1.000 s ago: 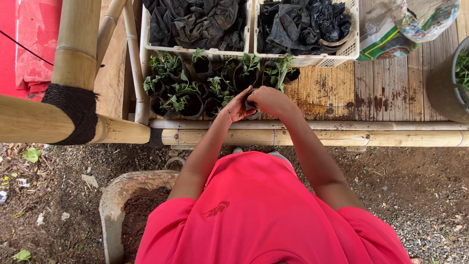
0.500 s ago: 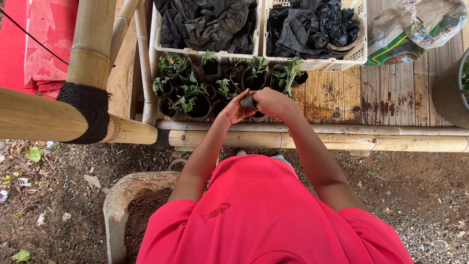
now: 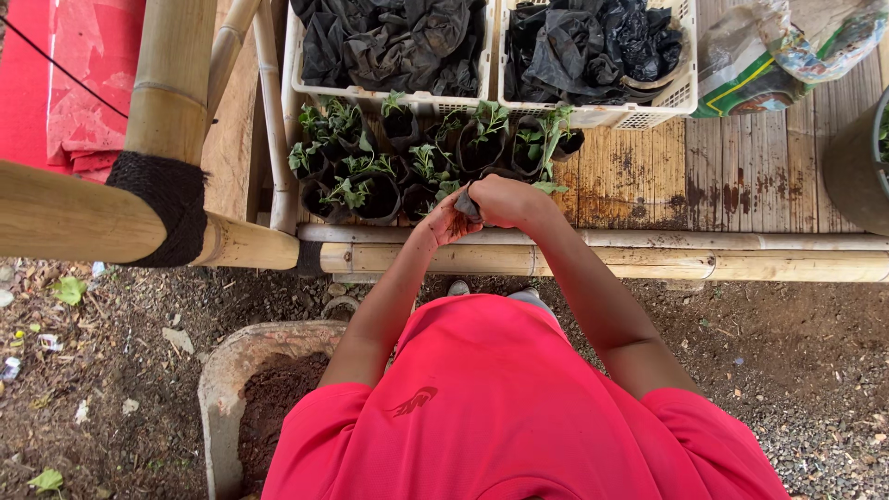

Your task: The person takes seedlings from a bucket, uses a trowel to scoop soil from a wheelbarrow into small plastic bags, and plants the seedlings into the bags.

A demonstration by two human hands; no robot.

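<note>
Both hands meet over the edge of the bench, closed together on one small black nursery bag (image 3: 466,203). Left hand (image 3: 446,222) cups it from the near-left side, fingers curled under; right hand (image 3: 505,200) wraps over the top and far-right side. Something reddish-brown shows under the left palm, possibly roots or soil; view too poor to say which.

Position of the bag: held clear of the bench, just above its front bamboo rail (image 3: 593,239), at the near edge of the seedling cluster (image 3: 407,162). The cluster lies directly beyond the hands, away from the body, the nearest filled bags just beside the knuckles. Long axis of the held bag seems roughly upright, tilted slightly to the left. Neither hand is clearly nearer the cluster; the right sits a little further forward.

Surface: wooden slat bench (image 3: 741,176), stained and weathered. Behind the seedlings, two white plastic crates (image 3: 593,113) side by side, both stuffed with crumpled empty black bags. A printed sack (image 3: 787,56) lies at the far right corner, with a dark round container (image 3: 857,167) at the right edge.

Surroundings: bamboo post (image 3: 176,83) and crossbeam lashed with black cord (image 3: 167,218) at left; red cloth (image 3: 65,83) beyond it. Below the bench, bare ground with gravel, and a pale tub of soil (image 3: 231,389) beside the person's left leg. Person wears a red shirt (image 3: 519,407).
</note>
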